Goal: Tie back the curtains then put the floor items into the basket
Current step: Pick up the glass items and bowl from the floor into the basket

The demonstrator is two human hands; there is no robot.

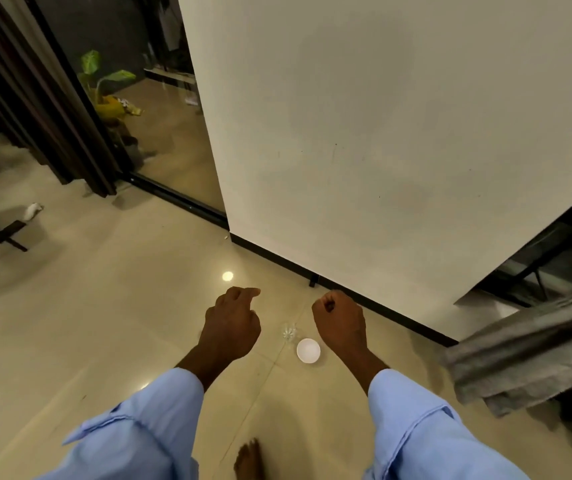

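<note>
A small white bowl (308,350) lies on the glossy tiled floor between my two hands, with a clear glass (289,331) just up-left of it. My left hand (231,323) hovers left of them, fingers curled shut and holding nothing. To the right of the bowl, my right hand (341,322) is closed in a loose fist, also holding nothing. A dark brown curtain (31,109) hangs at the far left beside a glass door. A grey curtain (534,355) hangs blurred at the right edge. A small white item (32,211) lies on the floor at the far left.
A white wall (381,133) with a black skirting stands straight ahead. Behind the glass door is a potted plant (104,88). Dark furniture legs (3,233) stand at the left edge. My bare foot (249,459) shows at the bottom.
</note>
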